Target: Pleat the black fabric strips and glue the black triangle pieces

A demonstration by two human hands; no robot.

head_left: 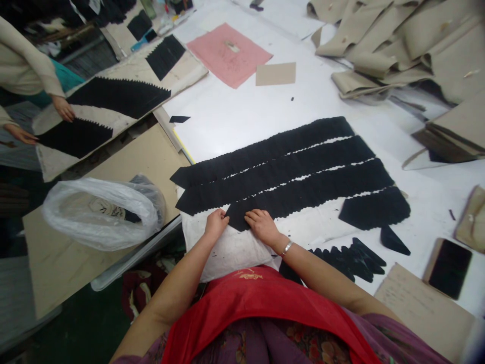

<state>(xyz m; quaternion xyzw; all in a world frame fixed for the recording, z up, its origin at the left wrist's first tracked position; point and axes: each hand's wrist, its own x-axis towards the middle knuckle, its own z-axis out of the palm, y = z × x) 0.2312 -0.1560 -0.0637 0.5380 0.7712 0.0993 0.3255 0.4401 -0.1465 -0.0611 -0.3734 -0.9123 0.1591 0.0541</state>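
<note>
Several rows of overlapping black fabric pieces [280,149] with notched edges and pointed left ends lie before me on a white cloth [237,253]. My left hand [216,223] pinches the left end of the nearest long row's front black fabric piece [238,216]. On the same piece, a little to the right, rest the bent fingers of my right hand [264,228], closed at its edge; the thumb is partly hidden. A short black stack [375,208] sits at the right end, beside a loose dark offcut [394,240]. More black pieces [346,260] are fanned out beyond my right forearm.
A phone [449,268] and brown card [420,303] lie at right. Beige folded material [379,40] is heaped at back right, near a pink sheet [229,55]. An open plastic bag [102,215] stands left. A co-worker's hands [63,108] touch black pieces [81,137].
</note>
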